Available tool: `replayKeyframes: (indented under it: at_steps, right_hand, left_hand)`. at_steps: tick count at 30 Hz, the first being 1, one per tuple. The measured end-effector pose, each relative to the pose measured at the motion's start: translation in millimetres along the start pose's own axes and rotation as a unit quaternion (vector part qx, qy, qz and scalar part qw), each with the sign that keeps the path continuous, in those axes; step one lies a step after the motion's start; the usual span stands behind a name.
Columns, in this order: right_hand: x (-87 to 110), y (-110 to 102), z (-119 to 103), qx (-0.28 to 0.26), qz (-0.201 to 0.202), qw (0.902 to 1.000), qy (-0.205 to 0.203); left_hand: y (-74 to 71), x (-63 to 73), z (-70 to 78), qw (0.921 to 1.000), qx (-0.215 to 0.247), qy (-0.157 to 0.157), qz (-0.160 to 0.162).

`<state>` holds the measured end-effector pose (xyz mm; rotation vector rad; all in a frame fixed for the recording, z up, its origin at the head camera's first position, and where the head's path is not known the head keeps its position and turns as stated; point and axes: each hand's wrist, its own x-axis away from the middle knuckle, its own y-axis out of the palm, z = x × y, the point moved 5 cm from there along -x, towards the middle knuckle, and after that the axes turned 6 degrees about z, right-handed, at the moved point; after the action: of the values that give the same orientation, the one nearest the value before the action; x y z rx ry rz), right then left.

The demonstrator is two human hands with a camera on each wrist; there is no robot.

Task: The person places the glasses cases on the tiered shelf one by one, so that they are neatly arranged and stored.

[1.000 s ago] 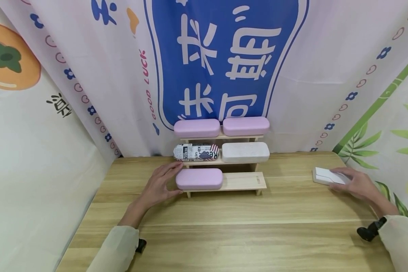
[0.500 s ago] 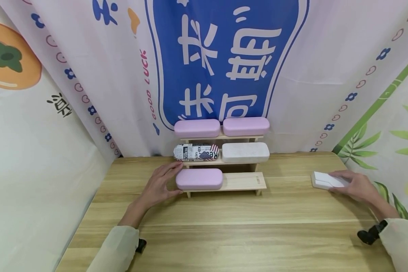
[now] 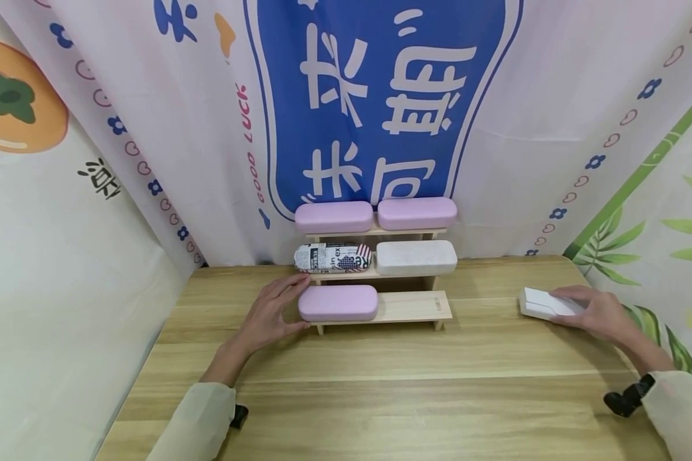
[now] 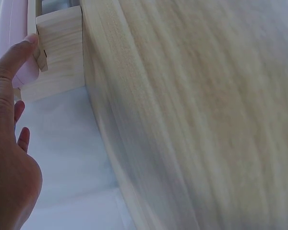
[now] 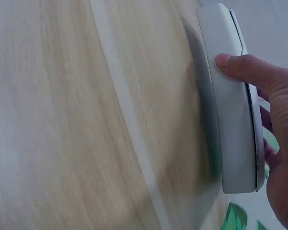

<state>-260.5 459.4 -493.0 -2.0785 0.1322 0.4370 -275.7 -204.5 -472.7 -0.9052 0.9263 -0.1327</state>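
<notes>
On the right of the head view, my right hand grips a white glasses case. In the right wrist view, the thumb presses one broad side of the glasses case, fingers lie behind it, and its shadow falls on the table beside it. My left hand holds the left end of a three-tier wooden stand. In the left wrist view its thumb lies on the edge of the lowest shelf. A pink glasses case sits on that shelf's left half, beside the left hand.
A newsprint-patterned case and a speckled white case fill the middle tier. Two pink cases stand on top, a left one and a right one. A printed curtain hangs behind the wooden table.
My right hand has shifted the white glasses case slightly to the left and toward me, with its angle changing a little. The left hand and the stand have stayed in place.
</notes>
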Motion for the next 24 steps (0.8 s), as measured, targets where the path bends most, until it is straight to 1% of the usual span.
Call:
replayKeyframes:
  at_steps: [9,15,20,22,24]
  right_hand:
    - [-6.6,4.9,-19.7,-0.014,-0.023,0.9996,-0.008]
    - [-11.1,7.9,-34.4,-0.019,-0.031,0.9989,-0.028]
    - [-13.3,10.2,-43.6,-0.007,-0.032,0.9985,-0.043]
    - [-14.2,10.0,-48.9,0.005,-0.027,0.9981,-0.056]
    - [-15.5,9.6,-55.4,0.016,-0.021,0.9967,-0.076]
  left_hand:
    - [-1.0,0.2,0.9,1.0,-0.003,-0.003,-0.005]
    - [-1.6,0.0,0.3,1.0,-0.004,0.005,-0.001]
    - [-1.0,0.2,0.1,1.0,0.002,0.003,-0.004]
    - [-0.7,0.4,-0.3,1.0,0.003,0.001,-0.006]
    - [-0.5,0.6,-0.6,1.0,0.002,0.001,-0.006]
